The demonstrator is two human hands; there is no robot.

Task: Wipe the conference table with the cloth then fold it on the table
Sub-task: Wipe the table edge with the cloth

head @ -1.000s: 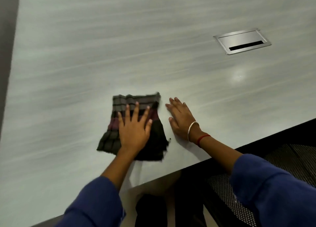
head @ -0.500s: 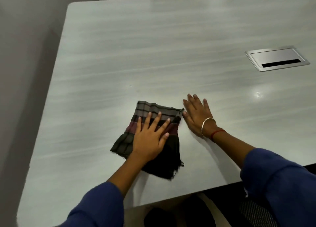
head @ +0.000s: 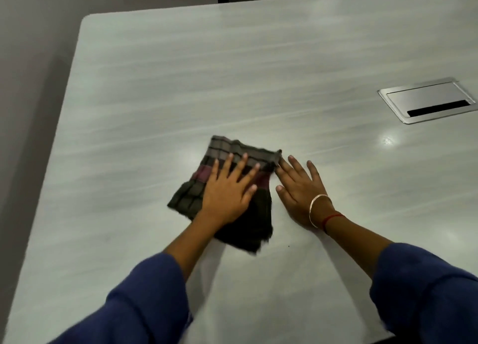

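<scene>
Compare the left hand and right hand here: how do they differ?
The left hand presses flat on the cloth; the right hand lies on the bare table beside it. The right hand has a bangle and red thread at its wrist; the left hand has neither. Both are open, fingers spread.

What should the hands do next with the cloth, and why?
Probably the left hand should smooth the cloth toward its near edge: it lies folded under the flat palm but looks rumpled there. The right hand rests flat on the table beside it.
</scene>
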